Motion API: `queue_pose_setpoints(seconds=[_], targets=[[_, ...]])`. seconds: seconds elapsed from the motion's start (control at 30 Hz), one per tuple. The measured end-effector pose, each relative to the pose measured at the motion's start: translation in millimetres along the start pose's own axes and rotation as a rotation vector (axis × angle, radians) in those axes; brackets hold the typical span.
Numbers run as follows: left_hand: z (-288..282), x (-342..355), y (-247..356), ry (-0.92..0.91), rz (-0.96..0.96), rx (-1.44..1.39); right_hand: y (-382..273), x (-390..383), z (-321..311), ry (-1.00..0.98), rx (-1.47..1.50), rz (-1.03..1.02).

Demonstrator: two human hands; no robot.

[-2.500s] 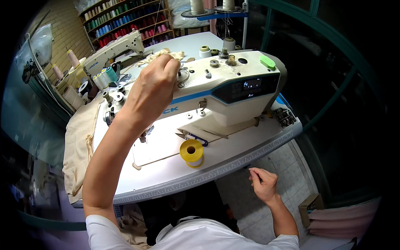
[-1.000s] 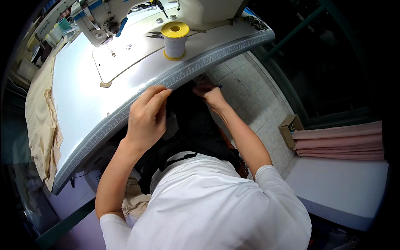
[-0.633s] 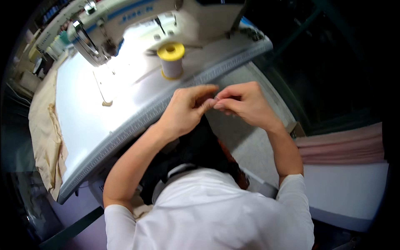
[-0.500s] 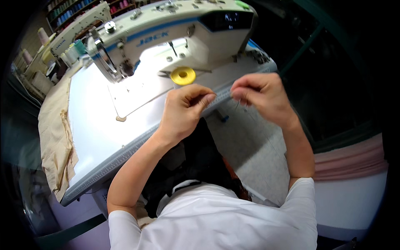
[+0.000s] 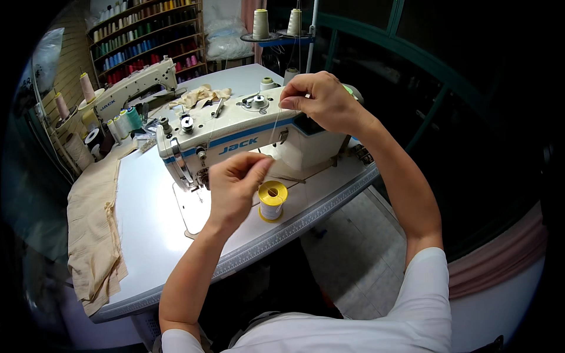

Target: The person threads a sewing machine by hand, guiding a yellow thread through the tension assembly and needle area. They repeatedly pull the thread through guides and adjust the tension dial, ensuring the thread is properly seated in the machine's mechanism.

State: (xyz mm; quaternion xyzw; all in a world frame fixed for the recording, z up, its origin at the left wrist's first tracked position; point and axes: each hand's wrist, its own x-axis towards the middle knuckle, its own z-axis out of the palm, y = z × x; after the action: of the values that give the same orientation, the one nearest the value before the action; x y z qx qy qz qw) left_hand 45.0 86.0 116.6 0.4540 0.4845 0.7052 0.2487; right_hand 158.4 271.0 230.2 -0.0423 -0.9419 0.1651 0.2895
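Observation:
A thin pale thread (image 5: 275,129) runs between my two hands, faint against the sewing machine (image 5: 200,144). My left hand (image 5: 235,185) is closed in a pinch on its lower part, just left of a spool (image 5: 271,209). That spool has yellow flanges and white thread and stands upright on the white table. My right hand (image 5: 322,101) is raised in front of the machine's top right end, thumb and forefinger pinched at the thread's upper part. Where the thread's ends lie is too fine to make out.
Beige cloth (image 5: 94,235) hangs over the table's left side. A ruler strip (image 5: 312,220) follows the front edge. Behind stand a second sewing machine (image 5: 138,88), thread cones (image 5: 261,25) on a stand and a rack of coloured spools (image 5: 144,41).
My right hand has risen from beside the left hand to above the machine's front, widening the gap between them. The view has tilted up, showing more of the room behind.

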Motion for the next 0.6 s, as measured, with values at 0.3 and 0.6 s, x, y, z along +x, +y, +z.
queue_pose_setpoints(seconds=[0.3, 0.6], targets=[[6.0, 14.7, 3.3, -0.219, -0.138, -0.159, -0.9, -101.3, -27.5, -0.218, 0.161, 0.326], [36.3, 27.5, -1.5, -0.478, 0.011, 0.121, 107.6, -391.0, -125.7, -0.136, -0.520, 1.128]])
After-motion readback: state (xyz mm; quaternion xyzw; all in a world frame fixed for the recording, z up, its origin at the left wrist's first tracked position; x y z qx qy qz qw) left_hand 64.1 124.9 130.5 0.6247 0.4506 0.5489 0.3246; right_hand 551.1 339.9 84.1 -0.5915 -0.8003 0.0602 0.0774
